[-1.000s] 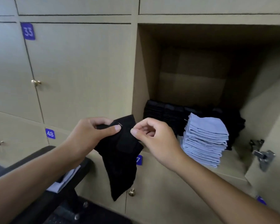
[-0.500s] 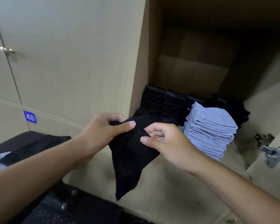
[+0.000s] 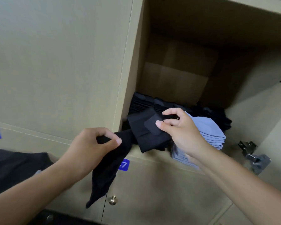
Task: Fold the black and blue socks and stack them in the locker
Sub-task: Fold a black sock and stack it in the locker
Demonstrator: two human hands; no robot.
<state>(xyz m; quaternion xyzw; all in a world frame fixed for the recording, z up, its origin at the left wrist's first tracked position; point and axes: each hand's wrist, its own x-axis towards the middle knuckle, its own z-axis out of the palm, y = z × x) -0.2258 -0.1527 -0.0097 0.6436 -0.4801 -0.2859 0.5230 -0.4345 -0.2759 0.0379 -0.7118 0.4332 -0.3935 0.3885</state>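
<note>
Item one — the black sock (image 3: 146, 129). We hold it between our two hands at the front edge of the open locker (image 3: 177, 78). Our right hand (image 3: 182, 132) pinches the upper part, thumb on top and fingers curled behind it, so that this part lies wide and nearly flat over the locker's front lip. Our left hand (image 3: 91, 148) pinches the sock lower down, thumb against forefinger; from there the loose end hangs down below this hand, in front of the lower door.

Item two — the stack of blue socks (image 3: 208, 135). It sits inside the locker just behind and under our right hand, folded and piled neatly; our wrist covers its near corner.

Item three: the black stacks (image 3: 143, 103), in a row along the locker's back, beyond our right hand's fingers. How many piles there are we cannot tell in the shadow.

Item four: a blue number tag (image 3: 124, 164) just right of our left wrist, partly covered by the hanging sock, and a small round knob (image 3: 112, 200) below it.

Item five: a metal hinge (image 3: 255, 158) to the right of our right forearm.
</note>
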